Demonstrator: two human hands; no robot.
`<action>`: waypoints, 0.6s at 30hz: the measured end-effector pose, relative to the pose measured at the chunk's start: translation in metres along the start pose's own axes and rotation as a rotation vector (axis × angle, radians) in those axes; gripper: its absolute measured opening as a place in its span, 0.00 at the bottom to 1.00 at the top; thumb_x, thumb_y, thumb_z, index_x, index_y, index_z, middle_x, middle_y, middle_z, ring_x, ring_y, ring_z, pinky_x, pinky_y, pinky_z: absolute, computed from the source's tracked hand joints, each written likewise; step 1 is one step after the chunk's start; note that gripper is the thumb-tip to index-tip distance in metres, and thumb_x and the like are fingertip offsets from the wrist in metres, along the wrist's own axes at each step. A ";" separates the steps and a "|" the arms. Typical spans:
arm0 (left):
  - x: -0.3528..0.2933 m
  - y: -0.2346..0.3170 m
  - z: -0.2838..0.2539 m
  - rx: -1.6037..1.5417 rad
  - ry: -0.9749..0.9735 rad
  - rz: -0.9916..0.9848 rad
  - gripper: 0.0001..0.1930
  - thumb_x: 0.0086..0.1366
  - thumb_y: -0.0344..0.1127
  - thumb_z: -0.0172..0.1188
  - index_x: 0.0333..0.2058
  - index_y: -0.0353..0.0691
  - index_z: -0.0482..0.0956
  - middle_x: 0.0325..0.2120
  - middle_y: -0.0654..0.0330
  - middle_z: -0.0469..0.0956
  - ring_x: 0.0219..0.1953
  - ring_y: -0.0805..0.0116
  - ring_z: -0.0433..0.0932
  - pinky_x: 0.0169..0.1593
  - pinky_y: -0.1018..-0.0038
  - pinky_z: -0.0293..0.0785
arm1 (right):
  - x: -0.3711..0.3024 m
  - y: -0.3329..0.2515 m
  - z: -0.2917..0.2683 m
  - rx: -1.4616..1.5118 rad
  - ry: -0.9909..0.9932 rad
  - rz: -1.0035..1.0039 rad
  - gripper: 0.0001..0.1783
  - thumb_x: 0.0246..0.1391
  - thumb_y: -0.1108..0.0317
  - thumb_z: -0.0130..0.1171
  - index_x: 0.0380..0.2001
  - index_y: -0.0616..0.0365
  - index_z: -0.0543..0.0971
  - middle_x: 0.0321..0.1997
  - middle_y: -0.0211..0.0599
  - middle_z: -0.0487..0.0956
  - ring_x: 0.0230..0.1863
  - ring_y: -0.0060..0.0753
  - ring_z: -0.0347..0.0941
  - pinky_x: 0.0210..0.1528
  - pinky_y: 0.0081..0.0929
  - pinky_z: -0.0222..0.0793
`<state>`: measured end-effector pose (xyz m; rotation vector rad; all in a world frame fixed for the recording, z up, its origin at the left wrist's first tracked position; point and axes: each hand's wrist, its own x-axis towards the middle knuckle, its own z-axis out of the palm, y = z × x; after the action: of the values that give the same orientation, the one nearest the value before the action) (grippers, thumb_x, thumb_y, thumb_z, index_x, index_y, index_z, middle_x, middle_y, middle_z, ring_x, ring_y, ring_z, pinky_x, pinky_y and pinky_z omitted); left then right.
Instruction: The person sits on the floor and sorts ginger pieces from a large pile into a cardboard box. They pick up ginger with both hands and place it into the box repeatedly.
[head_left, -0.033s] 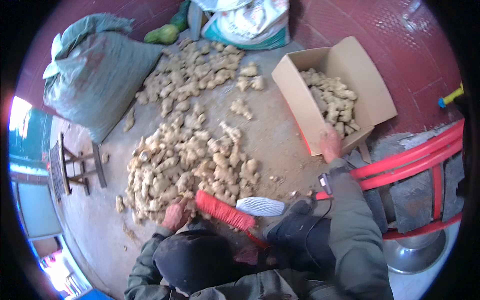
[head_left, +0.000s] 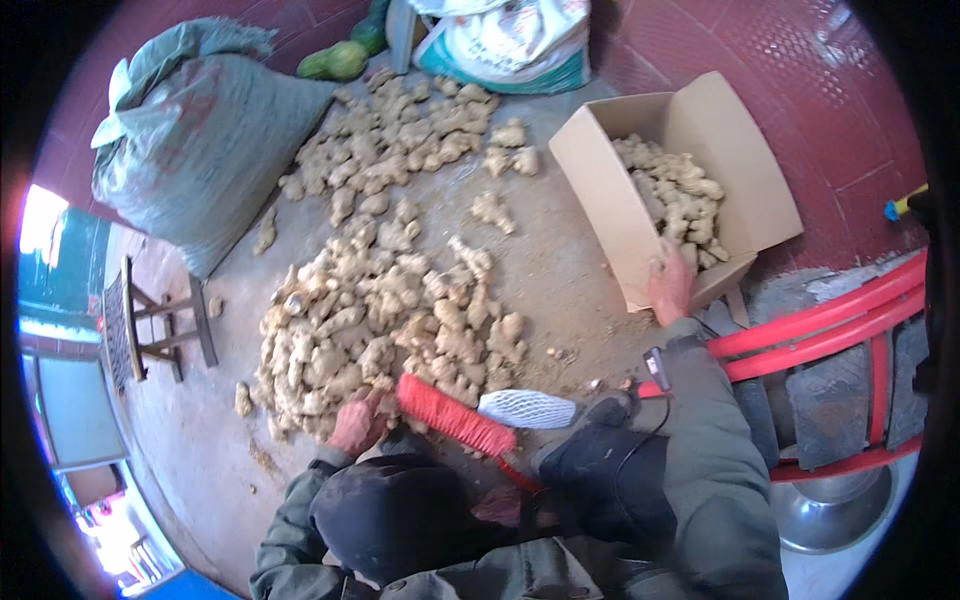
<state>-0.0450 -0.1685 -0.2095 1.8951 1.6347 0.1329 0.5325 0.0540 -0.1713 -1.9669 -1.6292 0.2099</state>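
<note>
A large heap of knobbly tan ginger (head_left: 340, 340) lies on the floor in front of me. My left hand (head_left: 358, 425) is at its near edge, fingers curled round a ginger root that they partly hide. On the right, my right hand (head_left: 672, 282) is closed over the near rim of an open cardboard box (head_left: 615, 210). Several ginger roots (head_left: 680, 195) lie inside that box. Between my hands, a red-bristled brush (head_left: 455, 418) lies at the heap's near edge, beside a white foam net sleeve (head_left: 527, 410).
Beyond the heap, more ginger (head_left: 390, 140) spreads across the floor. A stuffed green woven sack (head_left: 205, 150) stands left, near a small wooden stool (head_left: 160, 320). A white sack (head_left: 510, 45) and green gourds (head_left: 335, 62) are behind. Red chair tubing (head_left: 810, 325) curves at right.
The whole view has shifted slightly. The box sits a little differently under my right hand, and a red strip along its lower edge no longer shows. My left hand stays at the heap.
</note>
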 end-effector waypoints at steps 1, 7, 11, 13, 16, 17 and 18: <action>0.001 0.000 0.000 -0.004 0.008 -0.019 0.22 0.63 0.37 0.63 0.56 0.41 0.76 0.42 0.41 0.80 0.43 0.35 0.81 0.44 0.46 0.78 | -0.008 -0.008 0.004 -0.064 0.126 -0.133 0.19 0.60 0.72 0.61 0.54 0.63 0.79 0.53 0.57 0.82 0.57 0.61 0.78 0.62 0.53 0.71; 0.040 0.021 -0.014 -0.053 0.138 0.005 0.22 0.63 0.33 0.63 0.56 0.38 0.77 0.48 0.42 0.79 0.46 0.38 0.81 0.47 0.51 0.80 | -0.061 -0.073 0.053 0.137 -0.615 -0.092 0.28 0.60 0.63 0.67 0.62 0.57 0.75 0.62 0.54 0.79 0.63 0.59 0.76 0.64 0.51 0.71; 0.088 0.034 -0.025 0.054 0.146 0.188 0.31 0.61 0.33 0.65 0.64 0.40 0.72 0.60 0.43 0.73 0.56 0.39 0.77 0.53 0.51 0.80 | -0.101 -0.095 0.102 0.124 -0.852 0.067 0.42 0.55 0.54 0.73 0.69 0.57 0.70 0.69 0.55 0.76 0.69 0.57 0.73 0.70 0.49 0.68; 0.112 0.041 -0.029 0.104 0.115 0.268 0.35 0.60 0.33 0.65 0.67 0.41 0.69 0.61 0.44 0.71 0.59 0.39 0.75 0.56 0.51 0.79 | -0.116 -0.099 0.132 0.139 -0.835 0.108 0.46 0.53 0.53 0.74 0.71 0.58 0.68 0.69 0.57 0.75 0.70 0.57 0.72 0.70 0.48 0.68; 0.144 0.052 -0.031 0.133 -0.012 0.271 0.44 0.57 0.38 0.70 0.72 0.42 0.63 0.59 0.42 0.71 0.60 0.38 0.74 0.58 0.49 0.78 | -0.130 -0.098 0.168 0.248 -0.741 0.252 0.45 0.52 0.54 0.75 0.69 0.60 0.70 0.66 0.55 0.78 0.64 0.49 0.77 0.65 0.40 0.72; 0.153 0.056 -0.029 0.151 -0.070 0.242 0.46 0.56 0.40 0.71 0.73 0.43 0.62 0.58 0.43 0.71 0.59 0.38 0.74 0.58 0.49 0.79 | -0.132 -0.097 0.176 0.257 -0.752 0.273 0.45 0.51 0.54 0.76 0.69 0.60 0.70 0.66 0.56 0.78 0.65 0.51 0.77 0.66 0.42 0.72; 0.163 0.060 -0.028 0.172 -0.105 0.232 0.48 0.54 0.41 0.72 0.73 0.43 0.60 0.58 0.43 0.71 0.59 0.38 0.75 0.57 0.49 0.79 | -0.132 -0.098 0.182 0.240 -0.764 0.310 0.46 0.50 0.53 0.76 0.69 0.60 0.70 0.66 0.57 0.78 0.66 0.54 0.76 0.66 0.44 0.72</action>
<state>0.0311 -0.0103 -0.2076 2.1807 1.3915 -0.0132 0.3328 -0.0019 -0.3017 -2.0548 -1.5892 1.3462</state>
